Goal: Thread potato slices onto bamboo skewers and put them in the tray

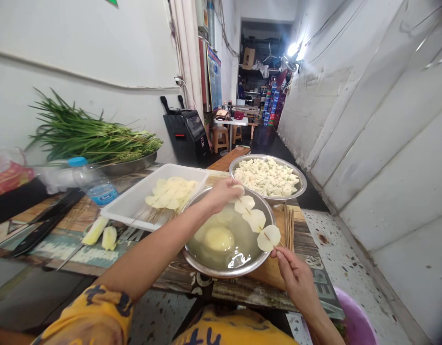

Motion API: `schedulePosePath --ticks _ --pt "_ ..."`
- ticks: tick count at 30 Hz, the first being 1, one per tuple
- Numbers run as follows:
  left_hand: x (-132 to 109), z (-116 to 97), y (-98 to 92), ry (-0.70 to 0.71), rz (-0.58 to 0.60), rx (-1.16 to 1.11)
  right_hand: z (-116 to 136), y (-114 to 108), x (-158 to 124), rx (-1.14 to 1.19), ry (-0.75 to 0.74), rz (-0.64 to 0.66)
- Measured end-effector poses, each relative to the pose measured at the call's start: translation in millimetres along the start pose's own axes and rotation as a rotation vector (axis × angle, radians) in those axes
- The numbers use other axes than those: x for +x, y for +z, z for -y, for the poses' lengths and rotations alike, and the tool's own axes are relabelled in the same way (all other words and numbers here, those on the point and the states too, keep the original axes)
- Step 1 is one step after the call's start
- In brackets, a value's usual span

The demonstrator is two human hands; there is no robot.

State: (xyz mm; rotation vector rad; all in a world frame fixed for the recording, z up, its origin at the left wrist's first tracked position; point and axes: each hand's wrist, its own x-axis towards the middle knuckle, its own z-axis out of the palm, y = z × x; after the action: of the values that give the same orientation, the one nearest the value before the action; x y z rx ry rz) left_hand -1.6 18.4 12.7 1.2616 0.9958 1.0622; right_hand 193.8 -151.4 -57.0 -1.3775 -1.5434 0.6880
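A skewer threaded with several thin, pale potato slices [255, 220] slants across a metal bowl [197, 261] of cloudy water. My right hand [296, 270] pinches the bare near end of the skewer, by the bowl's right rim. At the far end, my left hand [224, 194] has its fingers closed on a potato slice at the skewer's tip. A large pale potato piece [220, 238] lies in the water, along with others blurred beneath the surface. Left of the bowl, a white plastic tray [123, 208] holds more skewered slices [172, 191].
Behind the bowl stands a basin of cauliflower pieces [266, 176]. Loose bamboo skewers [289, 225] lie to its front right. On the left are a water bottle [95, 182], a knife [72, 256], cut vegetable ends [95, 231] and green chives [91, 134]. A purple tub [357, 316] sits below the table's right edge.
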Motion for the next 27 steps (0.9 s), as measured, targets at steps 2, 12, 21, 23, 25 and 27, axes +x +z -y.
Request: schedulePosePath --ticks 2,12,21,23,25,27 --pt "0.7 2.4 0.5 0.006 -0.027 0.048 3.9 0.9 0.3 -0.06 -0.086 -0.051" --pt "-9.9 -16.9 -2.0 -0.077 0.202 -0.113 -0.8 -13.4 1.5 -0.043 0.028 -0.015" --pt "-18.8 -24.0 -2.7 -0.059 0.351 -0.179 -1.6 -5.6 3.1 0.637 0.297 0.117" --pt "-20.5 -25.0 -2.4 -0.075 0.36 -0.203 0.5 -5.8 4.0 0.721 0.326 0.132" --pt "-21.1 -25.4 -2.0 -0.084 0.366 -0.226 1.8 -6.6 4.9 0.79 0.354 0.158" --pt "-20.8 -24.6 -1.9 -0.066 0.369 -0.254 2.2 -7.1 5.7 0.855 0.386 0.195"
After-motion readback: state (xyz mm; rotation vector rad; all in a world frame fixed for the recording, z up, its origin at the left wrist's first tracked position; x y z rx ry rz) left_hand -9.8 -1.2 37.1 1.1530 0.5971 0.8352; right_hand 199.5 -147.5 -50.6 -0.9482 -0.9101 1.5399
